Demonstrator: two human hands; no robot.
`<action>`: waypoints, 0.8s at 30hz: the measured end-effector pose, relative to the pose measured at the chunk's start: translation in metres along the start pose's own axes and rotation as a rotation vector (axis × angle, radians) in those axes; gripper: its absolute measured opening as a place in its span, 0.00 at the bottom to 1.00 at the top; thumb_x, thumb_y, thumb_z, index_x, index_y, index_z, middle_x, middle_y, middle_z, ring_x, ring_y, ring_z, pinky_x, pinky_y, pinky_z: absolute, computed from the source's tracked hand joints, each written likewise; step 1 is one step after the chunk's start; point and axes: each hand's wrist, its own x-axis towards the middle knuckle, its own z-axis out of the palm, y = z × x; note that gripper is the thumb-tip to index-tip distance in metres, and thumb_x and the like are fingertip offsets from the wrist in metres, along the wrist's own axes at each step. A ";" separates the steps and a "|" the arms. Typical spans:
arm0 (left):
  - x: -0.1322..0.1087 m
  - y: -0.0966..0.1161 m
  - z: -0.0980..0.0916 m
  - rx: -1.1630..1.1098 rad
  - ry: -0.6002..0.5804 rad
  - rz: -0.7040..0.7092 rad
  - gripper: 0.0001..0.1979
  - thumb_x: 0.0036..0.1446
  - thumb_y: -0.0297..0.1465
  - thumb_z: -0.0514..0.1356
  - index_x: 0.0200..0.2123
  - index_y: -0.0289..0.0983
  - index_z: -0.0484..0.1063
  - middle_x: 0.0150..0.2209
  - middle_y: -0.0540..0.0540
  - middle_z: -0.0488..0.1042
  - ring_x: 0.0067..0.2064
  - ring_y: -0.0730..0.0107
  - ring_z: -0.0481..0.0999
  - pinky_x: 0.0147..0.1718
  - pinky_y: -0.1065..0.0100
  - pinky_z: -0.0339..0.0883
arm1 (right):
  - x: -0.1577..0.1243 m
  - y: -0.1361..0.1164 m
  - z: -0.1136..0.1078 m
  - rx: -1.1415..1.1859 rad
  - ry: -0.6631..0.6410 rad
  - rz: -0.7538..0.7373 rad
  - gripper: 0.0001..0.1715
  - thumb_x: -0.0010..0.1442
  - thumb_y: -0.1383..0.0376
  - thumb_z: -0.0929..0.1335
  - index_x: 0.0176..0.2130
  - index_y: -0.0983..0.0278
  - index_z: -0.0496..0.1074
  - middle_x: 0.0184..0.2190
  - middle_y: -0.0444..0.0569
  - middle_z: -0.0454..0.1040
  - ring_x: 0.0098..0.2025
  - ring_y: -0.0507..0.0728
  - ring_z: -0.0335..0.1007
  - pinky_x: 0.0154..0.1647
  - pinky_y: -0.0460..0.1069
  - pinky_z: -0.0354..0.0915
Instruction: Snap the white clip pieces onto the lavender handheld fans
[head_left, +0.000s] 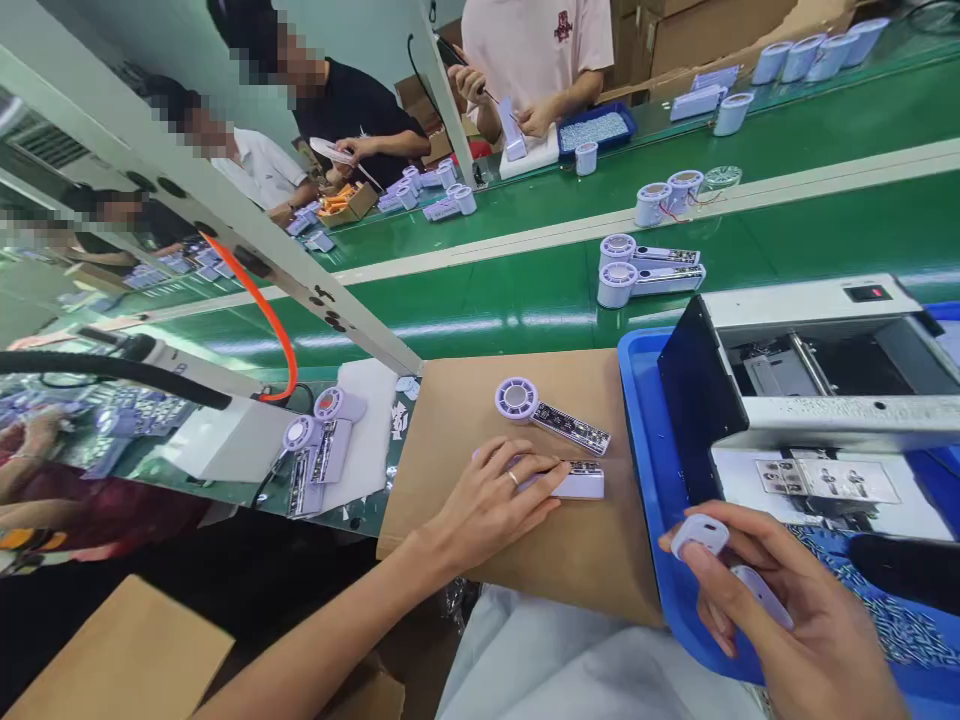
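My left hand (502,495) is curled over a lilac handheld fan (585,484) lying on a brown cardboard sheet (457,400). The hand hides the fan's head; the end of its handle sticks out to the right. Just beyond it lies a second handheld fan (516,398), its handle open with a dark circuit board (574,428) showing. Over the edge of a blue tray (645,480), my right hand (780,580) pinches a small white plastic cap (701,537) with a slot in it. Another white piece (763,596) sits inside the same hand's fingers.
A metal screw-feeder machine (817,410) stands in the blue tray, with many loose screws (877,600) beside it. More fans (330,450) lie on a white pad at left. Fans (619,285) also sit on the green belt (487,320). Several co-workers work opposite; a metal post (300,280) slants across.
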 end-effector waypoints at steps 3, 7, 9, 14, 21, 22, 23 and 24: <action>-0.001 0.001 0.004 -0.006 0.019 -0.027 0.20 0.77 0.20 0.65 0.65 0.45 0.80 0.49 0.46 0.88 0.58 0.57 0.87 0.64 0.55 0.78 | -0.004 0.003 0.006 0.020 0.009 0.037 0.47 0.65 0.28 0.82 0.52 0.65 0.77 0.31 0.51 0.67 0.30 0.56 0.65 0.24 0.43 0.62; 0.019 -0.002 -0.003 -0.019 -0.046 -0.077 0.20 0.75 0.17 0.63 0.60 0.45 0.80 0.48 0.45 0.84 0.50 0.59 0.87 0.58 0.56 0.80 | -0.024 0.008 0.016 0.094 0.055 0.163 0.40 0.70 0.34 0.80 0.55 0.65 0.75 0.35 0.50 0.71 0.29 0.51 0.62 0.26 0.41 0.62; 0.038 -0.009 -0.010 -0.055 -0.093 -0.085 0.23 0.73 0.21 0.67 0.66 0.46 0.77 0.56 0.42 0.83 0.57 0.54 0.86 0.64 0.50 0.78 | -0.031 0.009 0.020 0.115 0.091 0.208 0.36 0.70 0.37 0.79 0.56 0.63 0.77 0.37 0.48 0.73 0.29 0.49 0.60 0.29 0.40 0.61; 0.089 -0.037 -0.013 -0.211 -0.233 -0.078 0.49 0.62 0.40 0.82 0.79 0.42 0.64 0.75 0.32 0.75 0.77 0.35 0.75 0.79 0.37 0.66 | -0.030 0.011 0.022 0.092 0.116 0.214 0.32 0.69 0.37 0.79 0.56 0.58 0.87 0.31 0.46 0.64 0.32 0.50 0.60 0.32 0.41 0.62; 0.084 -0.052 -0.025 -0.560 -0.184 -0.068 0.40 0.65 0.41 0.80 0.75 0.47 0.72 0.64 0.41 0.82 0.63 0.47 0.86 0.68 0.51 0.78 | -0.011 -0.008 0.011 -0.042 0.011 -0.029 0.44 0.74 0.29 0.78 0.56 0.66 0.88 0.30 0.52 0.65 0.30 0.56 0.66 0.27 0.44 0.67; 0.076 -0.046 -0.026 -0.615 -0.120 -0.100 0.45 0.65 0.43 0.80 0.79 0.47 0.67 0.66 0.40 0.81 0.64 0.48 0.85 0.68 0.52 0.78 | -0.009 -0.012 0.011 -0.063 0.015 -0.055 0.43 0.75 0.29 0.78 0.56 0.66 0.88 0.30 0.52 0.65 0.30 0.56 0.66 0.28 0.44 0.68; 0.068 -0.038 -0.024 -0.668 -0.055 -0.137 0.50 0.65 0.45 0.81 0.82 0.47 0.62 0.67 0.39 0.79 0.65 0.49 0.84 0.68 0.52 0.79 | -0.006 -0.017 0.011 -0.078 0.022 -0.081 0.42 0.77 0.30 0.77 0.56 0.65 0.88 0.30 0.51 0.66 0.30 0.55 0.65 0.29 0.44 0.69; 0.060 -0.029 -0.021 -0.720 0.005 -0.174 0.56 0.63 0.46 0.82 0.84 0.47 0.56 0.68 0.38 0.78 0.65 0.49 0.84 0.67 0.52 0.80 | -0.004 -0.021 0.012 -0.087 0.030 -0.106 0.40 0.79 0.31 0.76 0.56 0.64 0.88 0.30 0.51 0.66 0.30 0.54 0.64 0.30 0.43 0.70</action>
